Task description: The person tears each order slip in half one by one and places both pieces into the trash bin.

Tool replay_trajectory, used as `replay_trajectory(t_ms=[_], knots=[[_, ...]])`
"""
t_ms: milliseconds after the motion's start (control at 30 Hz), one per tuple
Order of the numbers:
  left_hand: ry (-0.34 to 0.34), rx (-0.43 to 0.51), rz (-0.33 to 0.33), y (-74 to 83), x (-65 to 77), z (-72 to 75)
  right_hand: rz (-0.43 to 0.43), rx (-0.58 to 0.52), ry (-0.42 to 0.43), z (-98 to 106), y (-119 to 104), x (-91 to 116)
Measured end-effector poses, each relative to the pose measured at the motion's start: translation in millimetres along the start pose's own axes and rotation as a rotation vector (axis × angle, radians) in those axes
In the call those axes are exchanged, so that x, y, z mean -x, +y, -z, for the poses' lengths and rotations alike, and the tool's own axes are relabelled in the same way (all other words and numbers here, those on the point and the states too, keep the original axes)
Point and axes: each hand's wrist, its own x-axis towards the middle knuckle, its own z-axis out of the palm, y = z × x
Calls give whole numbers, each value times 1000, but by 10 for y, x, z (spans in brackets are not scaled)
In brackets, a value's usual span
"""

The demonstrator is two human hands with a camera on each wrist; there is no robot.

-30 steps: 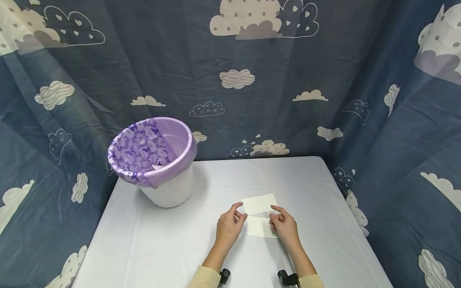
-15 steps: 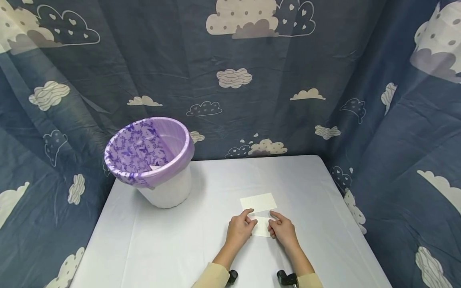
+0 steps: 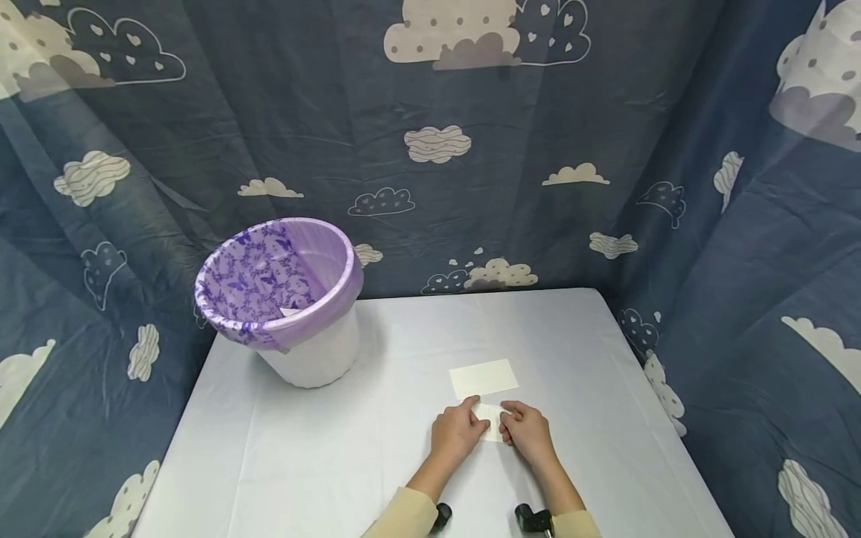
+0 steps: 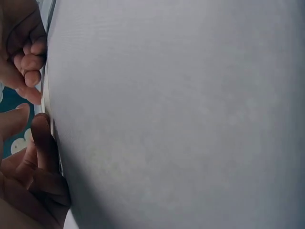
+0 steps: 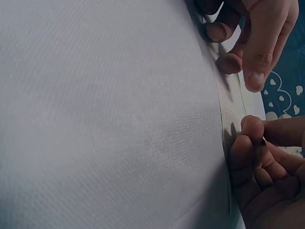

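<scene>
Two pale cream slips of paper lie on the white table in the head view. The far slip (image 3: pixel 484 379) is uncovered, while the near slip (image 3: pixel 492 423) is partly covered by both hands. My left hand (image 3: pixel 454 433) lies over its left part with the index finger stretched forward and the thumb pointing right. My right hand (image 3: pixel 528 433) is at its right side, its lower fingers curled. In the right wrist view the right hand's fingertips (image 5: pixel 252 128) are close together beside the slip; whether they pinch it is hidden. The left fingers (image 5: pixel 259 57) are spread above it.
A lilac-rimmed white bin (image 3: pixel 316 351) with a purple butterfly-patterned liner stands at the table's back left. A pale scrap (image 3: pixel 289 311) shows inside it. Dark blue cloud-print curtains (image 3: pixel 471 187) hang behind and at the sides of the white table (image 3: pixel 323 463).
My left hand has moved right across the near slip, off the far slip's left corner, and is now closer to the right hand. The right hand has barely moved.
</scene>
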Motion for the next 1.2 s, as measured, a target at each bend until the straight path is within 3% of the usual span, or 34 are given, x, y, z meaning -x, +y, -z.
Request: replay_trajectory(t_ms=[267,467,700,1000,1200], knots=[[21,-99,-34,34,-6,-21,2,-15,0,-11,-21,27],[10,-71,-34,54,-33,-20,20,-39,-8,-19,-28,45],[51,-48,-35,30,-64,31,87,0,-6,-67,-115,32],[97,-1,-136,14,-107,268,176,37,-17,-147,-371,23],[114,37,-149,13,-125,474,226,45,-26,-164,-546,25]])
